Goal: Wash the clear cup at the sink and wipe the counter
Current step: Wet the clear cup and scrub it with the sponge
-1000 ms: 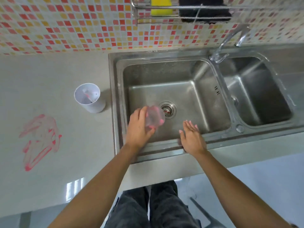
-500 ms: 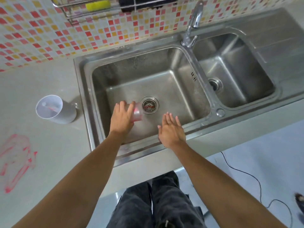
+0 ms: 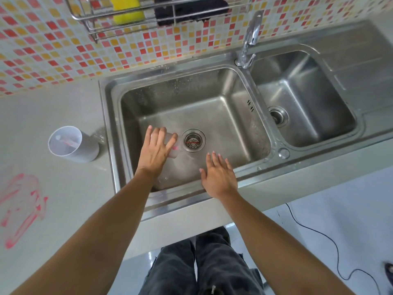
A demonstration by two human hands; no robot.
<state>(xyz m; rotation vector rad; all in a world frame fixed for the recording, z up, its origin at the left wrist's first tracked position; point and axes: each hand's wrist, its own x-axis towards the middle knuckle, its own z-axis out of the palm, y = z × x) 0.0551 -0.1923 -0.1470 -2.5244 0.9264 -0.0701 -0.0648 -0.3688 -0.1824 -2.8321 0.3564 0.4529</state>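
My left hand [image 3: 155, 152] is wrapped over the clear cup [image 3: 174, 150], holding it low in the left basin of the steel sink [image 3: 110, 128], just left of the drain [image 3: 193, 141]. The cup is mostly hidden under my fingers and shows a pink smear. Near the basin's front edge hovers my right hand [image 3: 218, 176], flat, fingers spread, holding nothing. A red smeared stain [image 3: 21, 207] marks the grey counter [image 3: 63, 188] at the far left.
A white cup [image 3: 71, 144] with red residue stands on the counter left of the sink. The tap [image 3: 249, 39] rises between the two basins. A wall rack [image 3: 148, 15] holds a yellow sponge [image 3: 126, 10] and a dark cloth [image 3: 191, 9]. A cable [image 3: 319, 233] lies on the floor.
My left hand has lowered the clear cup toward the basin floor beside the drain. The view has shifted so the sink sits more central; my right hand stays spread at the front edge.
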